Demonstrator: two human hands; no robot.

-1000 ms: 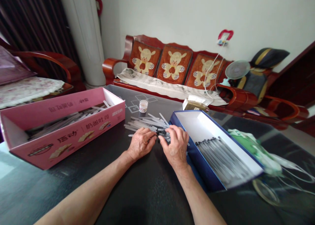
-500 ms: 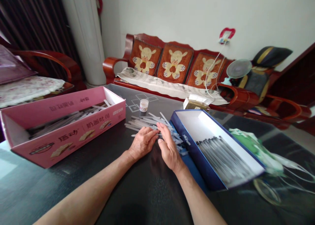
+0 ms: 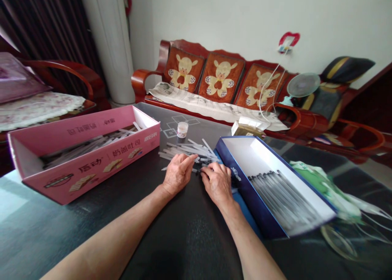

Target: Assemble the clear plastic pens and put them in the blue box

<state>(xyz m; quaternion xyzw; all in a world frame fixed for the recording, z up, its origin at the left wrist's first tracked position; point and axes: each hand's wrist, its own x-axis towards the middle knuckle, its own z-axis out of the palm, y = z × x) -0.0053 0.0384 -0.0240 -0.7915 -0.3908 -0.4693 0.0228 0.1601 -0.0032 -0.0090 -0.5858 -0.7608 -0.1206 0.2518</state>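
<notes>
A loose pile of clear pen-like sticks lies on the dark table between two boxes. My left hand rests palm down on the near edge of the pile, fingers stretched toward it. My right hand is curled over sticks at the pile's right side, close to the blue box; what its fingers grip is hidden. The blue box has a white inside and holds a neat row of sticks with dark tips. The pink box at the left holds more sticks.
A small white jar stands beyond the pile. A tan box sits at the table's far edge. Green and white plastic bags lie right of the blue box. A red wooden sofa and a small fan stand behind.
The view has shifted slightly. My right hand went from fingers curled on the pile, to flat, to curled again nearer the blue box. My left hand stayed on the pile.
</notes>
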